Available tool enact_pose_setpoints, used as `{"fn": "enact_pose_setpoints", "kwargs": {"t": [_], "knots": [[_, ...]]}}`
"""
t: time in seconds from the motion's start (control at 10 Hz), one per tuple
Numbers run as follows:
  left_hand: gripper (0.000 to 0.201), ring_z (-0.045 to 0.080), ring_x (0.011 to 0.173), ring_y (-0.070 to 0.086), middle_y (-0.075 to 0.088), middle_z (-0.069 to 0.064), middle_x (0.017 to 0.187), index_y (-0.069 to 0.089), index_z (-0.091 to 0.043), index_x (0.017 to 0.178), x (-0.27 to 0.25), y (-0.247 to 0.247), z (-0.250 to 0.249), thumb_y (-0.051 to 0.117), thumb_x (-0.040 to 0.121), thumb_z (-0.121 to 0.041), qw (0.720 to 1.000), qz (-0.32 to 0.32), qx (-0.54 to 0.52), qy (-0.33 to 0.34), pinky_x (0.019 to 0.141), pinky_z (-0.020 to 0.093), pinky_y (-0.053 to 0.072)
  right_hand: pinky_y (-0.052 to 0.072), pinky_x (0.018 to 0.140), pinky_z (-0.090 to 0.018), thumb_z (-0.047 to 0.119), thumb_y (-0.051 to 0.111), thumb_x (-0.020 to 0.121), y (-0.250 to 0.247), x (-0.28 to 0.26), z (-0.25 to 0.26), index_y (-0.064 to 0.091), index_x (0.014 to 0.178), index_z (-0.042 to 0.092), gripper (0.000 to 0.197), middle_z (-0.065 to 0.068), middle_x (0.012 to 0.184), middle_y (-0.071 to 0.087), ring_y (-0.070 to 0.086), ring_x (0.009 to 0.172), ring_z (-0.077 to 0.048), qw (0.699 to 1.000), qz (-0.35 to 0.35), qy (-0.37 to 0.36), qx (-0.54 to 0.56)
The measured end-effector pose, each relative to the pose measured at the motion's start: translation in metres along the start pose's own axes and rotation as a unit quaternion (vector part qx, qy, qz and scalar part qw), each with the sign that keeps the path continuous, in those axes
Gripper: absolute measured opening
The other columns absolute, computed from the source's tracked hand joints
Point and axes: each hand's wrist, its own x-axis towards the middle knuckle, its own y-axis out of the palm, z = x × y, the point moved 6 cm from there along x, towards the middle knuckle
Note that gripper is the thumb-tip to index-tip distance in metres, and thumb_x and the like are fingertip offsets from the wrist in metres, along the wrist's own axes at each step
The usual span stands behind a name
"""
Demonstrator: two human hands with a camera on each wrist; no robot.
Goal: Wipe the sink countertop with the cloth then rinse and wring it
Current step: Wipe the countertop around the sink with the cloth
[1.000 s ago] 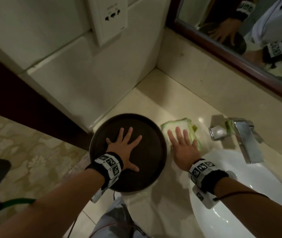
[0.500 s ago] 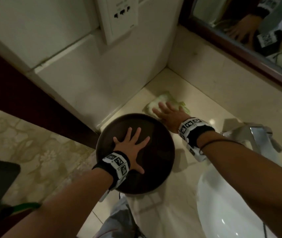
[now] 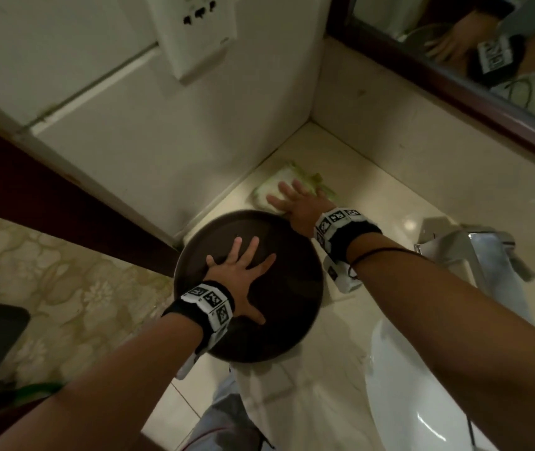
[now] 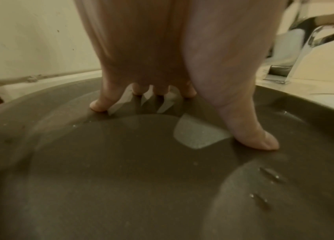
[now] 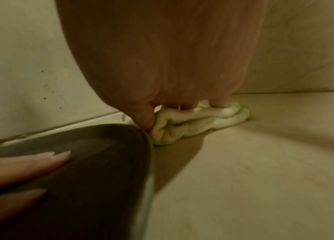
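A folded pale green cloth lies on the beige countertop near the back left corner. My right hand presses flat on it with straight fingers, the thumb beside the edge of a dark round tray. My left hand rests spread and flat on that tray, fingertips down on its surface. The white sink basin lies at the lower right.
A chrome faucet stands behind the basin on the right. The side wall with a socket plate and the back wall under a framed mirror close the corner. Patterned floor lies at the left.
My right hand slid the cloth from beside the faucet away toward the back left corner, past the tray's far edge. The left hand stayed flat on the tray.
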Motion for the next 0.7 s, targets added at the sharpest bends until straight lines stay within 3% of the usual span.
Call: {"fn": "enact_pose_setpoints", "kwargs": {"t": [0.1,0.3,0.5,0.6,0.7], "knots": [[0.124,0.029,0.142,-0.03,-0.038,-0.007,0.152,-0.02,-0.053,0.142,0.0,0.001,0.001,0.068,0.058,-0.078,1.0,-0.002,0.002,-0.005,0.105,0.076,0.009,0.004,0.117,-0.06,0.035,0.034,0.102,0.011,-0.021,-0.017,0.002,0.152,0.044,0.06,0.006,0.163,-0.013,-0.013,0.149,-0.024,1.0,0.001,0.012,0.024],[0.125,0.03,0.142,-0.03,-0.04,-0.007,0.151,-0.022,-0.053,0.142,-0.001,0.0,-0.001,0.068,0.059,-0.077,1.0,0.008,-0.001,-0.004,0.105,0.076,0.009,0.006,0.117,-0.059,0.037,0.025,0.103,0.05,-0.081,-0.03,0.0,0.152,0.042,0.055,0.002,0.163,-0.009,-0.009,0.15,-0.026,0.996,-0.054,0.056,0.037],[0.124,0.032,0.142,-0.03,-0.039,-0.004,0.152,-0.022,-0.05,0.143,-0.002,-0.002,-0.002,0.068,0.062,-0.075,1.0,0.013,0.001,0.004,0.105,0.076,0.009,0.002,0.118,-0.057,0.039,0.023,0.103,0.056,-0.082,-0.039,-0.004,0.151,0.046,0.055,0.005,0.162,-0.015,-0.014,0.149,-0.024,0.997,-0.03,0.059,0.046],[0.124,0.032,0.142,-0.029,-0.038,-0.004,0.152,-0.021,-0.05,0.144,-0.001,-0.002,-0.002,0.068,0.062,-0.075,1.0,0.012,-0.001,0.007,0.106,0.076,0.009,0.003,0.118,-0.056,0.039,0.021,0.104,0.047,-0.074,-0.066,-0.004,0.15,0.048,0.054,0.007,0.162,-0.014,-0.013,0.149,-0.023,0.996,-0.039,0.074,0.034],[0.124,0.032,0.142,-0.03,-0.039,-0.005,0.152,-0.022,-0.05,0.143,-0.001,0.0,-0.001,0.068,0.062,-0.075,1.0,0.013,-0.003,0.007,0.106,0.076,0.009,0.005,0.118,-0.054,0.036,0.027,0.103,0.032,-0.067,-0.106,-0.003,0.15,0.049,0.058,0.009,0.162,-0.012,-0.009,0.15,-0.021,0.986,-0.059,0.145,0.064]]}}
